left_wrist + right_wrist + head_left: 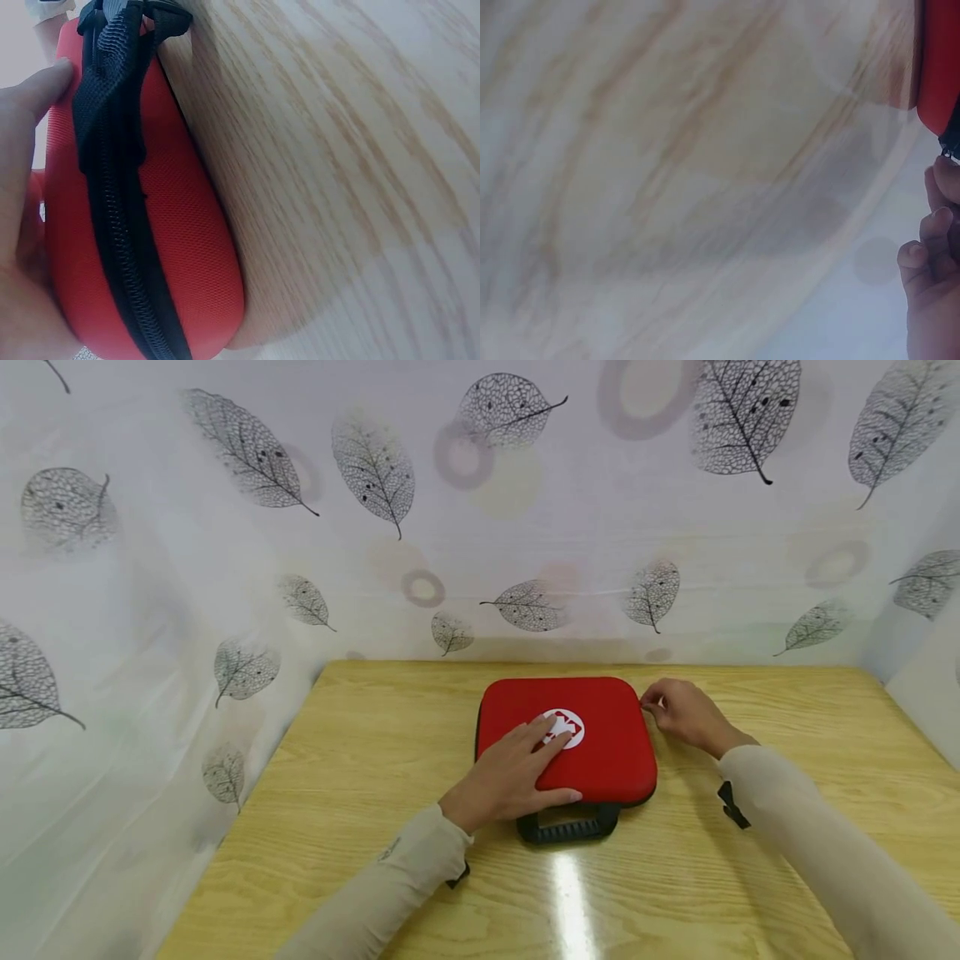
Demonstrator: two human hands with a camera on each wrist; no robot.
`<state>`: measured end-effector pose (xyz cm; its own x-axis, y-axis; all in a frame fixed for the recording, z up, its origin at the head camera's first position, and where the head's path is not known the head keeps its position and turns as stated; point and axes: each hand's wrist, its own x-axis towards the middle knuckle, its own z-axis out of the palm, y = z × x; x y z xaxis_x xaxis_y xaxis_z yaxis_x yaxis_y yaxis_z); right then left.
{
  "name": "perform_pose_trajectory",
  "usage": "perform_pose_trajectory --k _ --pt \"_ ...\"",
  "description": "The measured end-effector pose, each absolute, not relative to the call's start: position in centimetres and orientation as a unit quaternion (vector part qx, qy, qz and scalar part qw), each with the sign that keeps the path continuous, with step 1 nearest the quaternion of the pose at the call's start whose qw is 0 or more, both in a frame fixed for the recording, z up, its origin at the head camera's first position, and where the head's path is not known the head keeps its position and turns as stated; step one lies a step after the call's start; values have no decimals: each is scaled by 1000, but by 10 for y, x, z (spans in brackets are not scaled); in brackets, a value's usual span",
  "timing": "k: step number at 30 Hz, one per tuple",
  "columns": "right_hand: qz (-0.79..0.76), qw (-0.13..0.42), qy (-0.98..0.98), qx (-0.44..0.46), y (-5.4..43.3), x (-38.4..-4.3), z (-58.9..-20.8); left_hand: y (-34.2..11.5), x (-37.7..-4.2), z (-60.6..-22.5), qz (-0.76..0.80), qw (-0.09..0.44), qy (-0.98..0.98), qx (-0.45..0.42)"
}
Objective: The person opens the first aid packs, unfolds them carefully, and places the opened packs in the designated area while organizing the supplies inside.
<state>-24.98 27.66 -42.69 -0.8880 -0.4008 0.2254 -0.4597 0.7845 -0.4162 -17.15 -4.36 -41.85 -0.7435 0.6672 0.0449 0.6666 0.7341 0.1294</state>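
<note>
A red zippered case (pixel 611 752) with a white round emblem lies flat on the table, its black handle (pixel 567 832) toward me. My left hand (pixel 512 772) rests on the lid with fingers spread and partly covers the emblem. Along the case's side runs a black zipper (pixel 124 240), seen closed in the left wrist view. At the far right side of the case, my right hand (pixel 686 717) pinches the small zipper pull (pixel 946 151) between thumb and finger; its other fingers are curled. Most of the pull is hidden by the fingertips.
The wood-grain table (pixel 360 735) extends on both sides of the case and in front of it. Behind and to the left hangs a pale curtain (pixel 465 543) printed with leaves, close to the table's back edge.
</note>
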Motion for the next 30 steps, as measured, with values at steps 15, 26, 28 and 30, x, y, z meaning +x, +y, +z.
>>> perform_pose_trajectory --k 15,26,28,30 --pt "214 61 -945 239 278 -231 -424 -44 -171 -416 65 10 932 357" --pt "213 46 -946 240 278 -215 -420 -42 -174 -417 57 16 933 354" --pt "211 45 -946 243 278 -211 -419 -41 -175 -416 57 16 933 354" --pt "208 46 -946 244 278 -208 -418 -41 -177 -415 59 16 933 356"
